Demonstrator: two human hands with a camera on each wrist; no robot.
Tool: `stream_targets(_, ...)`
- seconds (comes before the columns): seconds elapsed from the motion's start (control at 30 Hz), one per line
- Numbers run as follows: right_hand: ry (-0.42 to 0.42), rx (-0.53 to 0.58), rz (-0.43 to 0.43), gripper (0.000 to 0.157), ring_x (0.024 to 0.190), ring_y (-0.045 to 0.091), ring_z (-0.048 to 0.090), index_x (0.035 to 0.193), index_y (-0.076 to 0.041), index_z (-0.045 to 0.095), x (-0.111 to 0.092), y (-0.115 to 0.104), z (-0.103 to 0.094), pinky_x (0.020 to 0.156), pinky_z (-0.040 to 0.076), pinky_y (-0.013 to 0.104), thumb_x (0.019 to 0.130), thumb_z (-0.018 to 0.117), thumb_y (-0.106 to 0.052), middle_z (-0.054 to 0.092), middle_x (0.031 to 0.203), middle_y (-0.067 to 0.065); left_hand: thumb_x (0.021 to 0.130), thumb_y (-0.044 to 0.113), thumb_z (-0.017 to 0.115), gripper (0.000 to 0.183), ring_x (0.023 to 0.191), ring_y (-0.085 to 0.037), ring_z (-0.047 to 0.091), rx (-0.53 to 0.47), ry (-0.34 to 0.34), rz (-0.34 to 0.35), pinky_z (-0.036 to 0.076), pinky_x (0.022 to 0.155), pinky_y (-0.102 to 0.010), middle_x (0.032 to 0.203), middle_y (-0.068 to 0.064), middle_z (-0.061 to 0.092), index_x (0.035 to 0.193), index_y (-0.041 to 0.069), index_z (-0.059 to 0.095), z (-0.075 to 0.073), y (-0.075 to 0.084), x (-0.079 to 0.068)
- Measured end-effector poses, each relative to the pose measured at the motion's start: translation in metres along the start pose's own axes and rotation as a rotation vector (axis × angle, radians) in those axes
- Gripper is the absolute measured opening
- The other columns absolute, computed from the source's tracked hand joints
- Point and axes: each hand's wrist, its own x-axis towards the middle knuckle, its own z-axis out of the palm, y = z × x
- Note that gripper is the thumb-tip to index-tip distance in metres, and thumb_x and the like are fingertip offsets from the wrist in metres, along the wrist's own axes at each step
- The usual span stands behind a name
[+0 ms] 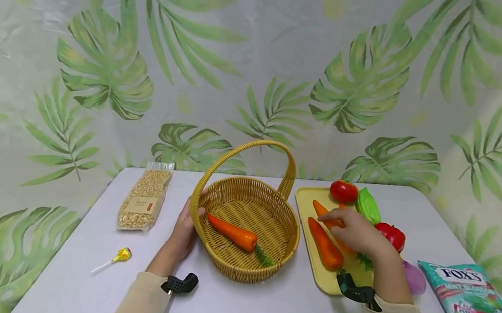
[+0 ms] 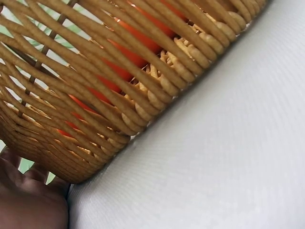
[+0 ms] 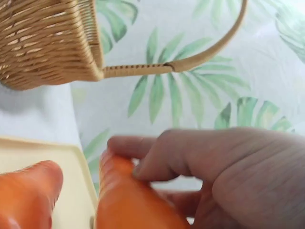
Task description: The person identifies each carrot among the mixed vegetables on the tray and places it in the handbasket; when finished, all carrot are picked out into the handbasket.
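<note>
A round wicker basket [image 1: 239, 272] with a tall arched handle stands mid-table. Inside it lies one orange carrot [image 1: 234, 232] with a green top. My left hand [image 1: 183, 231] grips the basket's left side by the handle's base; the left wrist view shows its fingers against the woven wall. On the right, my right hand [image 1: 358, 231] reaches over a yellow tray [image 1: 304, 198]. Thumb and fingers pinch a carrot [image 3: 126, 195] near its narrow tip, and the hand hides part of it. Another carrot [image 1: 325, 246] lies on the tray just left of it.
A tomato [image 1: 343, 192], a green vegetable [image 1: 368, 205] and a red vegetable [image 1: 391, 236] lie along the tray's far and right side. A purple vegetable [image 1: 414, 278] and a candy bag [image 1: 474, 307] are further right. A bag of kernels [image 1: 145, 199] and a lollipop [image 1: 121, 255] lie left.
</note>
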Motion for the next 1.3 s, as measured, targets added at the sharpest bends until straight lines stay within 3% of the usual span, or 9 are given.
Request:
stream_targets(0.07,0.016,0.029,-0.037,0.036,0.115,0.04,0.056,0.119,-0.006,0.071,0.0,-0.001,-0.002,0.092,0.051,0.052,0.089,0.053,-0.001,0.059,0.132,0.023,0.101,0.016,0.042,0.049,0.145,-0.022,0.032,-0.002,0.0,0.009,0.03,0.111,-0.028,0.157,-0.002,0.034,0.15,0.022,0.036,0.0,0.0,0.001)
stream_targets(0.17,0.016,0.08,-0.064,0.036,0.129,0.048,0.047,0.121,-0.01,0.07,-0.001,-0.002,-0.004,0.099,0.047,0.059,0.092,0.051,-0.001,0.047,0.144,0.024,0.101,0.016,0.042,0.049,0.145,-0.023,0.031,-0.007,-0.004,0.016,0.03,0.111,-0.028,0.157,-0.003,0.034,0.15,0.021,0.035,0.0,0.001,0.003)
stream_targets(0.4,-0.018,0.122,-0.125,0.033,0.138,0.049,0.04,0.123,-0.013,0.07,-0.008,-0.008,-0.005,0.101,0.045,0.062,0.095,0.053,-0.005,0.043,0.153,0.018,0.102,0.017,0.042,0.049,0.147,-0.024,0.03,-0.008,-0.006,-0.004,0.028,0.113,-0.031,0.158,-0.002,0.033,0.151,0.021,0.035,0.0,0.0,0.0)
stream_targets(0.6,-0.151,0.113,-0.215,0.048,0.145,0.048,0.03,0.14,-0.015,0.058,-0.01,-0.013,-0.007,0.106,0.038,0.066,0.094,0.065,-0.022,0.036,0.159,0.018,0.102,0.015,0.04,0.05,0.146,-0.026,0.03,0.008,-0.006,0.032,0.03,0.111,-0.027,0.158,-0.005,0.033,0.151,0.019,0.034,-0.001,0.0,0.003)
stream_targets(0.67,-0.191,0.108,-0.244,0.056,0.146,0.046,0.03,0.145,-0.016,0.052,-0.009,-0.014,-0.005,0.107,0.039,0.063,0.092,0.068,-0.024,0.033,0.161,0.017,0.102,0.015,0.04,0.05,0.146,-0.026,0.03,0.005,-0.006,0.035,0.029,0.111,-0.029,0.158,-0.005,0.033,0.151,0.019,0.034,-0.001,0.0,0.004)
stream_targets(0.8,-0.25,0.128,-0.268,0.069,0.138,0.039,0.039,0.152,-0.02,0.043,-0.009,-0.014,-0.002,0.098,0.047,0.043,0.089,0.071,-0.022,0.025,0.165,0.012,0.101,0.016,0.042,0.05,0.145,-0.025,0.032,0.008,0.006,0.025,0.029,0.111,-0.029,0.157,-0.004,0.035,0.15,0.02,0.036,0.0,-0.001,0.004)
stream_targets(0.9,-0.293,0.151,-0.267,0.076,0.133,0.032,0.039,0.155,-0.025,0.038,-0.009,-0.015,0.001,0.09,0.046,0.031,0.087,0.071,-0.019,0.02,0.167,0.007,0.101,0.015,0.042,0.049,0.144,-0.026,0.034,0.01,0.017,0.022,0.03,0.111,-0.031,0.156,-0.005,0.037,0.15,0.02,0.038,0.0,-0.002,0.002)
stream_targets(1.07,-0.337,0.181,-0.257,0.08,0.137,0.033,0.034,0.156,-0.027,0.034,-0.008,-0.017,0.004,0.092,0.044,0.031,0.087,0.071,-0.016,0.016,0.168,0.005,0.101,0.015,0.042,0.049,0.145,-0.026,0.034,0.008,0.018,0.021,0.026,0.116,-0.037,0.156,-0.005,0.037,0.149,0.02,0.038,0.0,-0.004,0.001)
stream_targets(1.3,-0.253,0.196,-0.259,0.063,0.143,0.04,0.033,0.15,-0.02,0.046,-0.003,-0.021,0.005,0.102,0.045,0.036,0.091,0.071,-0.023,0.027,0.164,0.011,0.101,0.015,0.042,0.049,0.147,-0.024,0.031,-0.005,0.007,0.035,0.02,0.12,-0.044,0.157,-0.003,0.036,0.149,0.021,0.038,-0.001,-0.006,0.004)
